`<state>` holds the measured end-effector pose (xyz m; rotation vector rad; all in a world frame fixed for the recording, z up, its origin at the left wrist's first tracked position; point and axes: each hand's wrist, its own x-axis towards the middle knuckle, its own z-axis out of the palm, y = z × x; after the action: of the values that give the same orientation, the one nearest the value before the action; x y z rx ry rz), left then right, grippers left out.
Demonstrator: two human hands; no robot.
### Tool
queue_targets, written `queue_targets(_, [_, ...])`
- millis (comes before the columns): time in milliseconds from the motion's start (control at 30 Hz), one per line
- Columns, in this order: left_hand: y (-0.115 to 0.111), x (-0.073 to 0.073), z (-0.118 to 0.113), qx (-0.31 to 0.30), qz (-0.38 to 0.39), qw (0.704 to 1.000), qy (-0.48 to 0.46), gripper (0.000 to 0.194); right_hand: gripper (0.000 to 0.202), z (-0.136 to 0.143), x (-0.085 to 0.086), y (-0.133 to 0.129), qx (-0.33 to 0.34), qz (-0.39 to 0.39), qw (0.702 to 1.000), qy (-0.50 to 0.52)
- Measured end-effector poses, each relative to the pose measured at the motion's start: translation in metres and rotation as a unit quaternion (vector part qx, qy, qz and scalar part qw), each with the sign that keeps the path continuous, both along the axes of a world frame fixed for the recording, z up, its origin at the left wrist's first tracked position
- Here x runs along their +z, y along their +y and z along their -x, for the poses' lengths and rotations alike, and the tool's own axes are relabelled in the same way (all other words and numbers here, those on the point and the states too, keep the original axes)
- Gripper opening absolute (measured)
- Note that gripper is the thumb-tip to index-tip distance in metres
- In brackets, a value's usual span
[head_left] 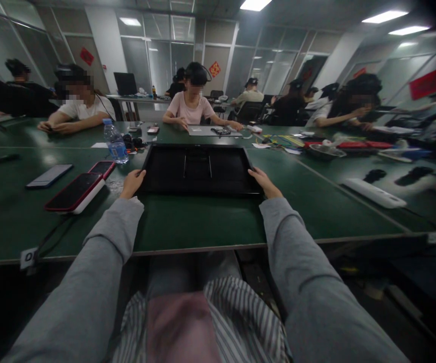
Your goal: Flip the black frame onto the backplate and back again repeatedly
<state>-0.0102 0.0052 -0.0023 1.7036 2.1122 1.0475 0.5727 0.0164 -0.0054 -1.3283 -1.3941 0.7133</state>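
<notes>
A wide black rectangular panel (161, 169) with a raised rim lies across the green table in front of me. Two thin pale rods or edges show near its middle; what kind of item it is, I cannot tell. My left hand (132, 184) is closed on its left edge, the thumb over the rim. On the opposite side my right hand (266, 182) grips the right edge the same way. Most fingers of both hands are hidden under or behind the rim. Just beyond my left hand stands a clear water bottle (115, 143) with a blue cap.
Left on the green table (198, 222) are a red-cased phone (74, 191) on a white power strip, another red-edged device (102, 169) and a dark phone (49, 176). At right lie a white power strip (374, 193) and cables (282, 141). A person (191, 103) sits opposite; several others sit around.
</notes>
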Motion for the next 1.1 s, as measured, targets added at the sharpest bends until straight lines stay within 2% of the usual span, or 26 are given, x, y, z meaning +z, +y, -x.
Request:
queue_targets(100, [0.001, -0.002, 0.002, -0.004, 0.002, 1.0, 0.004, 0.047, 0.06, 0.003, 0.003, 0.001, -0.016, 0.026, 0.999, 0.022])
queue_targets(200, [0.001, -0.003, 0.0, -0.007, 0.003, 1.0, 0.002, 0.049, 0.067, 0.007, 0.003, 0.003, -0.027, 0.019, 0.999, 0.043])
queue_targets(333, [0.001, -0.001, -0.003, 0.001, -0.049, 0.999, -0.021, 0.046, 0.067, 0.007, 0.0, 0.008, -0.05, 0.009, 0.996, 0.07])
queue_targets(567, [-0.002, 0.002, -0.003, 0.03, -0.065, 0.995, -0.069, 0.043, 0.059, -0.003, 0.0, 0.006, -0.197, -0.03, 0.976, 0.089])
queue_targets(700, [-0.004, 0.002, -0.002, 0.041, -0.076, 0.993, -0.077, 0.04, 0.066, -0.007, 0.007, -0.005, -0.363, -0.009, 0.931, 0.034])
queue_targets(767, [-0.006, 0.002, -0.002, 0.048, -0.076, 0.993, -0.076, 0.04, 0.073, -0.01, 0.011, -0.012, -0.425, 0.023, 0.905, 0.019])
queue_targets(867, [-0.007, 0.002, -0.001, 0.054, -0.067, 0.994, -0.074, 0.042, 0.077, -0.013, 0.017, -0.024, -0.478, 0.067, 0.876, 0.024])
queue_targets(1000, [-0.005, 0.001, 0.001, 0.048, -0.059, 0.994, -0.072, 0.043, 0.071, -0.018, 0.024, -0.042, -0.514, 0.087, 0.853, 0.014])
queue_targets(1100, [-0.003, -0.002, 0.003, 0.04, -0.06, 0.995, -0.076, 0.044, 0.07, -0.02, 0.029, -0.052, -0.575, 0.082, 0.812, 0.06])
